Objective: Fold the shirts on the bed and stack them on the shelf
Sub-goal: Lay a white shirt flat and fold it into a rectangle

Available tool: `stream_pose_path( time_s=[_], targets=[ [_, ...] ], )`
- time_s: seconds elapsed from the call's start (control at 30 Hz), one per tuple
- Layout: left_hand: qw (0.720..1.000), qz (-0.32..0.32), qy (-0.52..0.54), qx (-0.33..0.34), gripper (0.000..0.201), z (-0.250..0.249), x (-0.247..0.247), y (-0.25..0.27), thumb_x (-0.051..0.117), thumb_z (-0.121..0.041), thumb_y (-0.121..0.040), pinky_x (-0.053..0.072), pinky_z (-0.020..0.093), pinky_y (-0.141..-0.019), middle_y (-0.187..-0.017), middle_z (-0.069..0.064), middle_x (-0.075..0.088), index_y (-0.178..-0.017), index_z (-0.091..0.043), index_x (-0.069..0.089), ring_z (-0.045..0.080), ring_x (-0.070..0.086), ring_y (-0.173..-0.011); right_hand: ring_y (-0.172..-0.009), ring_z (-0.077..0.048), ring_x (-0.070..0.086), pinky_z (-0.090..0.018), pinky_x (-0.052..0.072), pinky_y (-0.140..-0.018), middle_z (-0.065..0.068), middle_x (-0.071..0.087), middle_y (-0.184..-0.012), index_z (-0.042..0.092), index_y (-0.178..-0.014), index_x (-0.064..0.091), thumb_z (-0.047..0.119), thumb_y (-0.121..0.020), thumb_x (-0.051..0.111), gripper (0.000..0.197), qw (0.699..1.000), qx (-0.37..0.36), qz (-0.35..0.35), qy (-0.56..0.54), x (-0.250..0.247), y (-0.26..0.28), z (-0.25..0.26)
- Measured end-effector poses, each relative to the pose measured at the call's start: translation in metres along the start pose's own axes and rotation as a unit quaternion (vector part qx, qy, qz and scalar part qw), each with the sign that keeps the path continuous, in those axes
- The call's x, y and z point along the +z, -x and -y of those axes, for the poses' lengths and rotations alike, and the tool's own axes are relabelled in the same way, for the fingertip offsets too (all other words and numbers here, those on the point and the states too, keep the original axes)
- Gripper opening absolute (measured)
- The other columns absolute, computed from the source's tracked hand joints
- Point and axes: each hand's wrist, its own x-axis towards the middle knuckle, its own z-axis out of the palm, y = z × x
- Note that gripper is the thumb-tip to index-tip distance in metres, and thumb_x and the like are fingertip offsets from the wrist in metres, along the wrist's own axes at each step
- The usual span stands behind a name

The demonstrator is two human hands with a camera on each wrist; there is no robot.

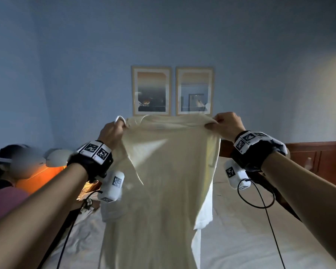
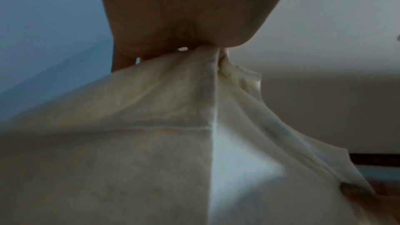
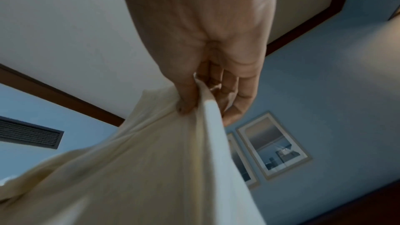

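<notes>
A cream shirt [image 1: 163, 181] hangs spread in the air above the bed [image 1: 241, 239], held by its top edge. My left hand [image 1: 114, 131] pinches the shirt's left top corner; in the left wrist view the cream shirt [image 2: 151, 143] bunches into my left hand [image 2: 194, 23]. At the right top corner my right hand [image 1: 225, 123] grips the fabric. The right wrist view has my right hand [image 3: 205, 74] with thumb and fingers curled round a fold of the cream shirt [image 3: 151, 168]. The shirt's lower part drapes down to the mattress.
Another person [image 1: 10, 171] sits at the left beside an orange glow. A dark wooden headboard [image 1: 318, 158] runs along the right. Two framed pictures [image 1: 173, 90] hang on the blue wall ahead. Cables [image 1: 260, 200] dangle from both wrists.
</notes>
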Motion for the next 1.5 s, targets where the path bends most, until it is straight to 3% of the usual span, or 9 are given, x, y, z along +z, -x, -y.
stream_pose_path(
  time_s=[0.1, 0.23, 0.5, 0.63, 0.87, 1.0, 1.2, 1.37, 1.5],
  targets=[
    [0.999, 0.015, -0.036, 0.016, 0.037, 0.004, -0.002, 0.002, 0.035, -0.039, -0.077, 0.042, 0.038, -0.082, -0.099, 0.023, 0.063, -0.081, -0.01, 0.058, 0.038, 0.057, -0.095, -0.094, -0.029, 0.059, -0.032, 0.045, -0.076, -0.01, 0.067, -0.092, 0.011, -0.087, 0.069, 0.029, -0.085, 0.069, 0.018, 1.0, -0.001, -0.004, -0.008, 0.001, -0.001, 0.0],
    [0.999, -0.024, -0.032, -0.006, 0.022, 0.008, -0.009, 0.006, 0.053, -0.03, -0.072, 0.038, 0.029, -0.065, -0.062, 0.006, 0.054, -0.062, -0.012, 0.06, 0.027, 0.05, -0.071, -0.093, -0.023, 0.055, -0.024, 0.036, -0.075, -0.005, 0.064, -0.095, 0.015, -0.099, 0.069, 0.024, -0.089, 0.062, 0.015, 1.0, 0.008, -0.02, -0.017, -0.004, -0.001, 0.002],
    [0.995, -0.067, 0.07, -0.035, 0.014, 0.034, -0.022, -0.015, 0.078, -0.036, -0.065, 0.056, 0.045, -0.082, -0.069, -0.003, 0.07, -0.074, -0.025, 0.079, 0.019, 0.064, -0.078, -0.089, -0.029, 0.052, -0.025, 0.034, -0.073, -0.012, 0.058, -0.085, 0.009, -0.088, 0.07, 0.024, -0.094, 0.056, 0.021, 0.998, 0.026, 0.01, 0.049, -0.016, 0.006, -0.014],
    [0.994, -0.064, 0.081, -0.039, 0.025, 0.021, -0.014, -0.016, 0.069, -0.037, -0.075, 0.049, 0.035, -0.073, -0.067, -0.001, 0.063, -0.07, -0.013, 0.072, 0.023, 0.06, -0.073, -0.079, -0.027, 0.049, -0.026, 0.031, -0.067, -0.01, 0.056, -0.074, 0.011, -0.066, 0.057, 0.03, -0.094, 0.053, 0.034, 0.998, 0.046, 0.007, 0.051, -0.028, 0.005, -0.011],
    [0.995, -0.083, -0.041, 0.043, 0.044, -0.004, -0.016, -0.02, 0.067, -0.041, -0.086, 0.035, 0.029, -0.064, -0.061, 0.006, 0.046, -0.068, -0.002, 0.059, 0.024, 0.046, -0.065, -0.079, -0.025, 0.05, -0.027, 0.034, -0.067, -0.012, 0.056, -0.08, -0.003, -0.086, 0.067, 0.029, -0.096, 0.053, 0.037, 0.996, 0.027, 0.033, 0.076, -0.045, 0.001, -0.013],
    [0.991, -0.093, -0.09, 0.045, 0.04, -0.017, -0.026, -0.023, 0.062, -0.039, -0.091, 0.036, 0.029, -0.068, -0.067, 0.01, 0.05, -0.076, -0.001, 0.061, 0.027, 0.05, -0.073, -0.079, -0.027, 0.048, -0.027, 0.03, -0.069, -0.011, 0.054, -0.075, 0.016, -0.06, 0.054, 0.037, -0.097, 0.052, 0.043, 0.991, 0.02, 0.043, 0.126, -0.057, -0.004, -0.006],
    [0.981, -0.047, -0.185, 0.047, 0.031, -0.029, -0.041, -0.016, 0.062, -0.045, -0.083, 0.036, 0.027, -0.07, -0.084, 0.011, 0.063, -0.089, -0.016, 0.074, 0.027, 0.053, -0.081, -0.092, -0.024, 0.052, -0.024, 0.033, -0.077, -0.007, 0.061, -0.09, 0.017, -0.092, 0.07, 0.023, -0.095, 0.054, 0.017, 0.996, -0.006, 0.018, 0.087, -0.055, -0.004, -0.001],
    [0.992, -0.062, -0.106, -0.02, 0.025, -0.022, -0.042, -0.013, 0.067, -0.036, -0.087, 0.055, 0.03, -0.063, -0.067, 0.003, 0.061, -0.1, -0.016, 0.074, 0.025, 0.06, -0.058, -0.091, -0.027, 0.058, -0.027, 0.04, -0.075, -0.009, 0.063, -0.089, 0.023, -0.09, 0.066, 0.021, -0.096, 0.049, 0.018, 1.0, 0.024, -0.008, 0.015, -0.045, -0.003, 0.0],
    [0.992, -0.037, 0.098, -0.075, 0.028, -0.015, -0.031, -0.01, 0.062, -0.022, -0.094, 0.055, 0.026, -0.045, -0.092, 0.015, 0.068, -0.114, -0.003, 0.064, 0.022, 0.071, -0.057, -0.087, -0.025, 0.052, -0.027, 0.035, -0.071, -0.009, 0.059, -0.091, 0.021, -0.09, 0.062, 0.021, -0.098, 0.046, 0.018, 1.0, 0.024, -0.018, -0.008, -0.042, -0.002, 0.003]
  ],
)
